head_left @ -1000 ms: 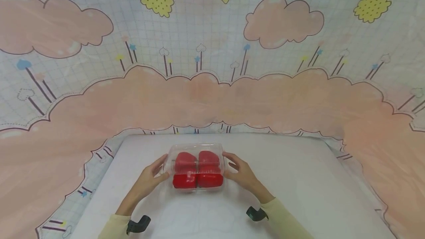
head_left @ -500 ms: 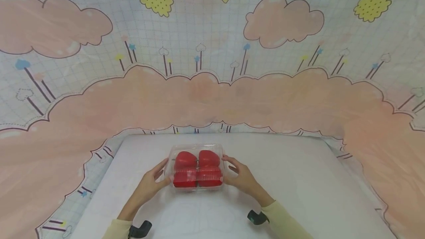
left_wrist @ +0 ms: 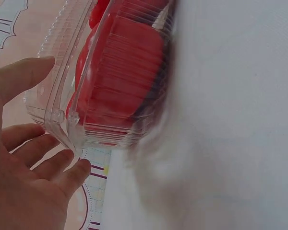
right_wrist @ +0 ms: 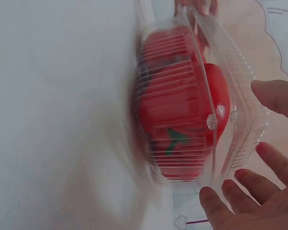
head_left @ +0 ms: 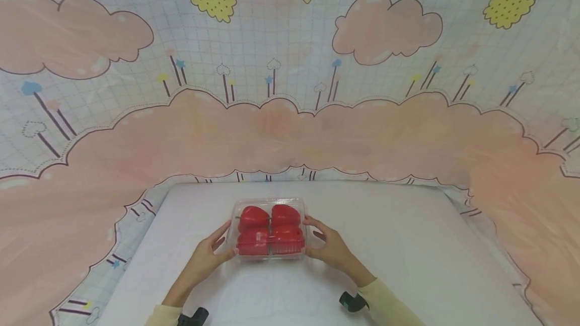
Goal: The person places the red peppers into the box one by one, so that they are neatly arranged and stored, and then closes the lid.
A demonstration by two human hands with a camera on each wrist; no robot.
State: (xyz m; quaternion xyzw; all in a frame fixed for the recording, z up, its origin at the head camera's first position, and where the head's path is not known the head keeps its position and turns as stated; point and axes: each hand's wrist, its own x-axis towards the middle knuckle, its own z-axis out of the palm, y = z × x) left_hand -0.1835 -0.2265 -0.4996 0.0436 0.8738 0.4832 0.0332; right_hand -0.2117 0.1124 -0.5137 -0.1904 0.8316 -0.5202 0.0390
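Observation:
A clear plastic clamshell box sits mid-table, holding several glossy red, rounded fruits or vegetables; a green stem shows on one through the ribbed side. Its hinged lid is tilted low over the base, with a narrow gap between the two rims. On the left end, my left hand holds the lid, thumb on its upper side and fingers at the corner of the rim. My right hand holds the opposite end likewise, thumb and fingertips at the lid's edge.
The box stands on a white tabletop. Behind and beside the table hangs a cloth printed with clouds and stars. A dark wrist camera is strapped at each yellow sleeve.
The lid has swung down toward the near side, and now covers the front red pieces. Both hands have come slightly nearer with it. The base has stayed in place.

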